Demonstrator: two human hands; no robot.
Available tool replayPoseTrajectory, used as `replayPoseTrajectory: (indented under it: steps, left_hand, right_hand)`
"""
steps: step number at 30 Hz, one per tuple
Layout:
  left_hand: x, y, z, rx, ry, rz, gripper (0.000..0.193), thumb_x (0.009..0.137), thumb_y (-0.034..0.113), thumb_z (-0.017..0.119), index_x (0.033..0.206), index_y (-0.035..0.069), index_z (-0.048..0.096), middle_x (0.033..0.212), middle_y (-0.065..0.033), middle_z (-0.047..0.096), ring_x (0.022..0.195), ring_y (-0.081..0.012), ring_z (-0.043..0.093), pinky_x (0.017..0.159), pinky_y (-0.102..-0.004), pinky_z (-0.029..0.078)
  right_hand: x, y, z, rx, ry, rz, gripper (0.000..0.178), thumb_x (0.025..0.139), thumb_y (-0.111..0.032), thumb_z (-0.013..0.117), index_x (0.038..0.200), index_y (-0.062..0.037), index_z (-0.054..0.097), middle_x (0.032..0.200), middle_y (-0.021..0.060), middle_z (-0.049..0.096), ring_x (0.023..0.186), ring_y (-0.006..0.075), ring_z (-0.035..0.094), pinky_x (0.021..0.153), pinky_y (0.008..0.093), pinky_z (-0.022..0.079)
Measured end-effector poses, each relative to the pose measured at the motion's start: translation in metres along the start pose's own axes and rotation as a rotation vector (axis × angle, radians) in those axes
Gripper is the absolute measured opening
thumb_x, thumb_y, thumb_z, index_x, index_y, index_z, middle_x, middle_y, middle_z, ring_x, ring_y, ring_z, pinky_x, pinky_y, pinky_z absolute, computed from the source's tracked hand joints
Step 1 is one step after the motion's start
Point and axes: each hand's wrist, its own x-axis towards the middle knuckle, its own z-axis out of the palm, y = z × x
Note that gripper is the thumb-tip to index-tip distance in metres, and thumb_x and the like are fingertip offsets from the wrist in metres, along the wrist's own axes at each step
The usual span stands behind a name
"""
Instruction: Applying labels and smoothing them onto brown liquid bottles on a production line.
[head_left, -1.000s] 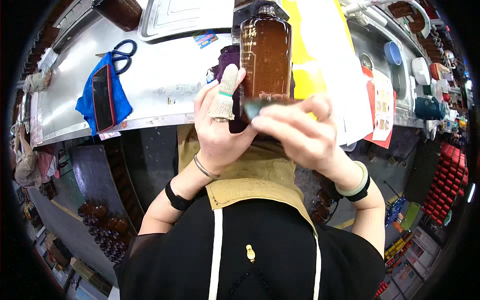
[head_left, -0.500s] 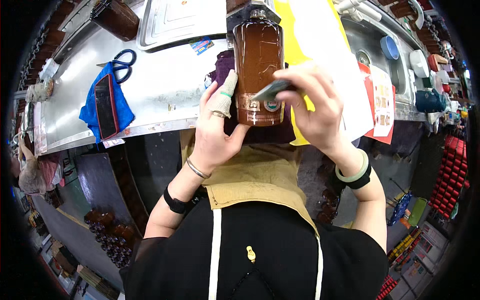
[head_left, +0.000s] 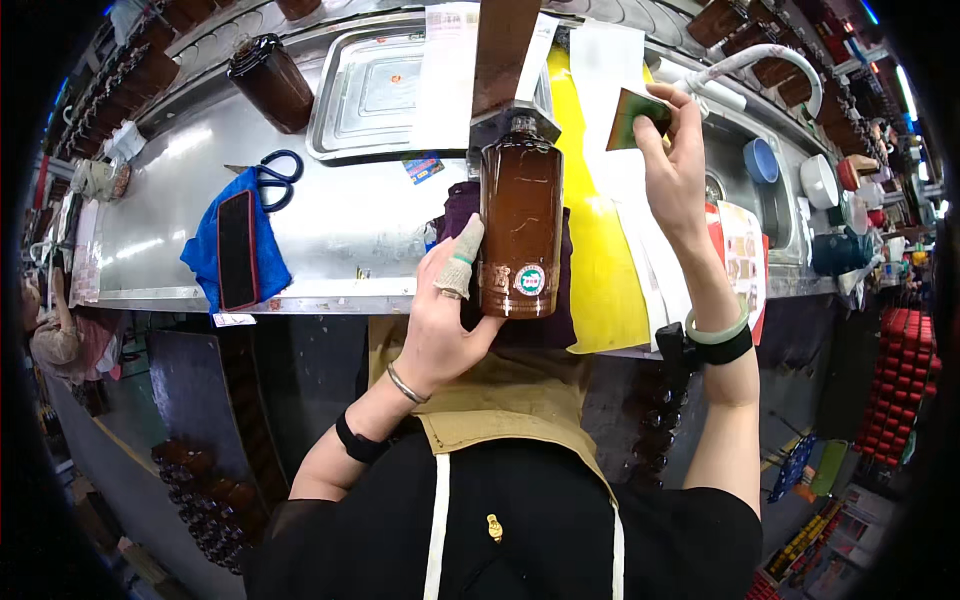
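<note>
A brown glass bottle [head_left: 522, 225] lies in front of me with its neck pointing away, on a dark purple cloth [head_left: 460, 203]. My left hand [head_left: 442, 318] grips the bottle near its base, the thumb at the bottom and the fingers along the left side. A knitted cover [head_left: 462, 262] sheathes one of its fingers. Off to the right and farther away, my right hand [head_left: 678, 165] pinches a thin, square, dark green piece [head_left: 628, 130] between thumb and fingers. It is held above white paper, apart from the bottle. A round label [head_left: 529, 280] shows low on the bottle.
Left on the metal bench are blue-handled scissors [head_left: 281, 180], a blue cloth [head_left: 203, 262] under a phone [head_left: 238, 250], a metal tray [head_left: 335, 140] and another brown bottle [head_left: 270, 85]. Right are a yellow sheet [head_left: 612, 300], a sink [head_left: 790, 210] and its curved faucet [head_left: 770, 52].
My right hand has lifted the square piece off the bottle's lower front and carried it away to the far right. The left hand keeps its grip. The whole view has shifted slightly.
</note>
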Motion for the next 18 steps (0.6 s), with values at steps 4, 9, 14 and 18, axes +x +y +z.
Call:
replayPoseTrajectory:
  steps: [4, 9, 14, 18]
  left_hand:
    - [0.005, 0.002, -0.005, -0.011, 0.01, 0.03, 0.095, 0.071, 0.008, 0.091, 0.154, -0.005, 0.045, 0.153, -0.0222, 0.053, 0.136, -0.038, 0.054, 0.115, -0.0441, 0.042]
    - [0.006, 0.003, -0.02, -0.075, -0.068, 0.014, 0.102, 0.07, 0.03, 0.095, 0.153, -0.005, 0.046, 0.153, -0.0235, 0.053, 0.135, -0.0392, 0.055, 0.116, -0.0496, 0.039]
    - [0.009, -0.002, -0.023, -0.074, -0.06, 0.013, 0.093, 0.07, 0.029, 0.094, 0.147, -0.005, 0.053, 0.146, -0.0203, 0.059, 0.132, -0.0369, 0.057, 0.115, -0.0495, 0.04]
    - [0.009, -0.006, -0.025, -0.071, -0.09, 0.003, 0.094, 0.07, 0.027, 0.095, 0.148, -0.004, 0.053, 0.148, -0.0188, 0.059, 0.132, -0.0378, 0.056, 0.116, -0.0484, 0.04]
  right_hand:
    - [0.031, 0.014, 0.009, -0.456, -0.141, 0.026, 0.045, 0.09, -0.031, 0.083, 0.121, -0.0069, 0.06, 0.09, 0.0049, 0.059, 0.081, 0.0122, 0.052, 0.071, 0.0287, 0.043]
    - [0.069, 0.023, 0.052, -0.596, -0.519, -0.003, 0.024, 0.094, -0.027, 0.076, 0.096, -0.004, 0.072, 0.084, 0.014, 0.067, 0.082, 0.0305, 0.065, 0.078, 0.0418, 0.051]
    - [0.099, 0.114, 0.085, -0.661, -0.647, -0.556, 0.019, 0.093, -0.013, 0.064, 0.105, -0.0001, 0.071, 0.11, 0.0218, 0.07, 0.102, 0.0366, 0.068, 0.083, 0.0449, 0.056]
    - [0.106, 0.138, 0.103, -0.764, -0.685, -0.51, 0.02, 0.09, -0.014, 0.062, 0.099, 0.0005, 0.073, 0.116, 0.0205, 0.07, 0.099, 0.037, 0.071, 0.082, 0.048, 0.058]
